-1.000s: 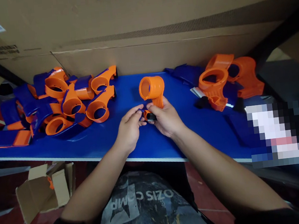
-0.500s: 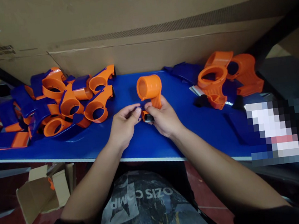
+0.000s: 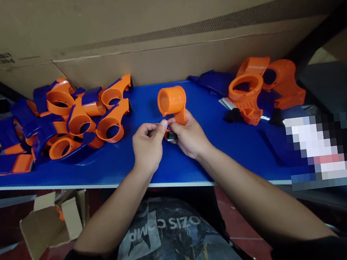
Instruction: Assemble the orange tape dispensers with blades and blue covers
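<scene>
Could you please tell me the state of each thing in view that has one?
Orange piece: held, ring end up
Right hand: closed around the piece's handle
Left hand: fingertips pinched at the piece's lower end, anything between them hidden
Left pile: jumbled, on the table
Right pile: loosely grouped
Carton: open, on the floor

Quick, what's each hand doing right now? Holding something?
Left hand: curled beside the orange piece; whether it pinches anything cannot be told.
Right hand: closed around the lower part of the orange piece.
</scene>
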### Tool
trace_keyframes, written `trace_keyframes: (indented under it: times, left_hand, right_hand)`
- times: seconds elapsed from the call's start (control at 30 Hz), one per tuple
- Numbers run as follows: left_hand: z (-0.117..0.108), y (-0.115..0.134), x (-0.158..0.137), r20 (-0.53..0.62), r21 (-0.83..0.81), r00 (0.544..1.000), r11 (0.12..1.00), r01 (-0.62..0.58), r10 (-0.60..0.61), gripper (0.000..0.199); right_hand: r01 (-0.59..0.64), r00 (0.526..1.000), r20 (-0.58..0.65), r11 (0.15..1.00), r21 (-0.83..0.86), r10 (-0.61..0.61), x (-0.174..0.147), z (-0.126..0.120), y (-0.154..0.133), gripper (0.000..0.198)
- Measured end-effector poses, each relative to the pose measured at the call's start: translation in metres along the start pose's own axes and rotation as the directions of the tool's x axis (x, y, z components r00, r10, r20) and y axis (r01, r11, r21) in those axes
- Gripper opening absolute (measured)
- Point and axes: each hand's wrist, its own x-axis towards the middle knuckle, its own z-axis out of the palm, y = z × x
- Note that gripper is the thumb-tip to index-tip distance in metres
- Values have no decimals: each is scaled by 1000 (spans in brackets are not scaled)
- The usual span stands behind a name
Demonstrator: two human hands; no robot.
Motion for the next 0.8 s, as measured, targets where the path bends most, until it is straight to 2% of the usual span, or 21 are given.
trace_keyframes:
  times: [0.13, 0.27, 0.37, 0.53, 0.6, 0.7, 0.8]
  left_hand:
    - [14, 0, -6, -49, -93, 999, 996, 17, -21, 44]
    - [24, -4, -7, -67, -61, 997, 998, -36, 32, 47]
    - [24, -10, -9, 0, 30, 996, 996, -84, 84, 42]
    - [17, -12, -18, 180, 201, 978, 969, -142, 105, 34]
    - [12, -9, -21, 218, 300, 966, 932, -202, 139, 34]
    - [7, -2, -25, 262, 472, 943, 824, -312, 207, 35]
    - [1, 1, -30, 300, 512, 919, 770, -381, 255, 34]
  right_hand:
    - [-6, 1000, 15, 1000, 19, 6, 0, 0, 0, 29]
    - [-22, 1000, -3, 999, 49, 22, -1, 1, -4, 30]
    - [-38, 999, -18, 997, 68, 39, -2, 2, -7, 30]
    - [-48, 999, -21, 993, 108, 50, -2, 0, -8, 32]
    - [-54, 998, -31, 993, 101, 58, -1, 0, -9, 31]
    - [-70, 996, -46, 993, 95, 75, -1, -1, -10, 33]
    - [-71, 996, -52, 993, 91, 76, -2, 0, -11, 35]
